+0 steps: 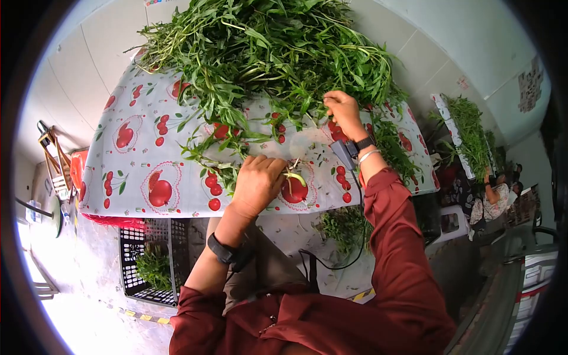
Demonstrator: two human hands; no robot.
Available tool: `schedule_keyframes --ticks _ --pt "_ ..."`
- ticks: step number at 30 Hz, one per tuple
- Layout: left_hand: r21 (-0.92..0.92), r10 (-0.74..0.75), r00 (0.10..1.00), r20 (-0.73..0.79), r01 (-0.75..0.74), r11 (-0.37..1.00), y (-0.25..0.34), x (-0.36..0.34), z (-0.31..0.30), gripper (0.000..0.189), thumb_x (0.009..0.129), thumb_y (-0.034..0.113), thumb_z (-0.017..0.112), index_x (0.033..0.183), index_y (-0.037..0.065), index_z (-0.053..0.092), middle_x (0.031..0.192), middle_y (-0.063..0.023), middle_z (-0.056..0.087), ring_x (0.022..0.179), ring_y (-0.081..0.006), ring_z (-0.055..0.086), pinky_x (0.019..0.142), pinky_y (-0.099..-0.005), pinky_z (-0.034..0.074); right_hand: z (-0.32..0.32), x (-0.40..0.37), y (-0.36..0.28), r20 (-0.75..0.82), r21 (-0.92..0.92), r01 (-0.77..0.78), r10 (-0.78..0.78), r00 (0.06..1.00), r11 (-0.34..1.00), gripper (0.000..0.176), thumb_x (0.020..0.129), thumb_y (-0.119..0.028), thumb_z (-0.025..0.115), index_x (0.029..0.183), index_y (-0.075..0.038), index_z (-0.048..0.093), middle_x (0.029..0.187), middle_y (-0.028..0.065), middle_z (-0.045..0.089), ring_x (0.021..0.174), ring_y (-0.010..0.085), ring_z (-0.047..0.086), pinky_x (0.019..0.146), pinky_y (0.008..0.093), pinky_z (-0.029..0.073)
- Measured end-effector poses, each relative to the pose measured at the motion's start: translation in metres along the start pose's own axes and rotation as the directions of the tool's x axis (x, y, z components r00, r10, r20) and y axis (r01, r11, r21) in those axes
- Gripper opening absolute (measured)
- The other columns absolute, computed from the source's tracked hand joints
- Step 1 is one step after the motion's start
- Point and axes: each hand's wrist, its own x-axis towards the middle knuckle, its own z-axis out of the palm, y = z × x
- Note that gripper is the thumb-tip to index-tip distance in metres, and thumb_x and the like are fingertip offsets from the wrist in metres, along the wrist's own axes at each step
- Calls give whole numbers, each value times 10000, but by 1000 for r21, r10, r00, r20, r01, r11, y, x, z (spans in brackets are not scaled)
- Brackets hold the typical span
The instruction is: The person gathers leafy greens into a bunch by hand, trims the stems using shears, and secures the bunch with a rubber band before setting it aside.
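Observation:
My left hand [257, 183] is closed around a small bunch of leafy green stems [208, 158] near the front edge of the table. The leaves stick out to its left, and the pale cut stem ends [294, 178] show at its right. Farther back, my right hand [343, 112] has its fingers pinched together at the front of a large heap of leafy greens [278, 53]. Whatever lies between those fingertips is too small to make out. Leaf scraps lie on the fruit-patterned tablecloth [133, 168] between the hands.
Below the table stand a black plastic crate [145, 236] with greens inside and another pile of greens [343, 228] on the floor. A cable [355, 254] hangs from my right wrist. At the right, a person [494, 198] sits by another table heaped with greens [467, 133].

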Motion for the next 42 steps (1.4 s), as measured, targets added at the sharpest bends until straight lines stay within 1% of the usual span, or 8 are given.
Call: schedule_keyframes --ticks 8,16,24,29,31,34,38,42 --pt "-59 -12 1000 3 13 998 1 -1 -1 205 730 68 671 934 75 655 759 -71 606 771 -274 582 743 -381 455 -42 -90 10 -199 258 31 21 980 966 104 914 -17 527 1003 -38 575 807 28 630 588 52 484 491 210 367" --pt "-101 78 997 14 -76 992 4 1 -12 272 766 95 664 1038 100 651 823 -44 591 808 -252 566 772 -359 441 -7 -165 -17 9 432 55 -65 998 900 207 933 -2 508 1140 -19 498 890 91 659 595 57 509 492 187 392" --pt "-83 131 991 -21 -133 988 12 4 -14 396 827 140 650 1223 140 640 842 -36 563 784 -245 530 734 -354 434 31 -186 -25 161 333 87 -148 976 939 202 942 4 518 1142 4 539 904 60 663 660 51 526 580 208 447" --pt "75 175 982 -66 -170 983 16 4 -13 442 798 156 657 1239 183 638 1071 -21 589 1062 -238 536 991 -423 359 43 -184 -34 211 315 84 -156 965 945 212 942 26 503 1138 11 583 888 40 658 688 48 534 603 212 459" --pt "133 188 982 -25 -184 974 13 5 -10 388 802 146 646 1189 170 636 1188 -17 571 1233 -221 480 1139 -499 207 44 -182 -36 222 310 83 -157 962 947 205 943 28 503 1127 14 592 869 34 652 682 45 526 601 211 457" --pt "113 155 984 88 -164 980 10 3 -6 319 803 125 636 1122 143 624 1203 -11 577 1293 -196 455 1181 -537 128 43 -181 -40 241 265 108 -174 955 958 187 947 33 501 1101 19 604 833 17 630 665 39 509 595 207 449" --pt "109 99 984 146 -116 987 5 0 -3 246 800 119 633 1044 109 605 956 -30 598 1030 -237 574 1163 -514 223 46 -181 -38 222 297 108 -178 959 949 175 956 22 505 1102 24 602 808 3 610 641 34 496 583 201 439" --pt "53 128 991 31 -129 990 5 2 -3 188 776 106 649 948 85 575 824 -58 575 841 -245 578 916 -404 416 47 -177 -41 204 341 115 -193 960 933 154 972 0 506 1092 20 601 789 0 600 618 30 490 557 196 425"
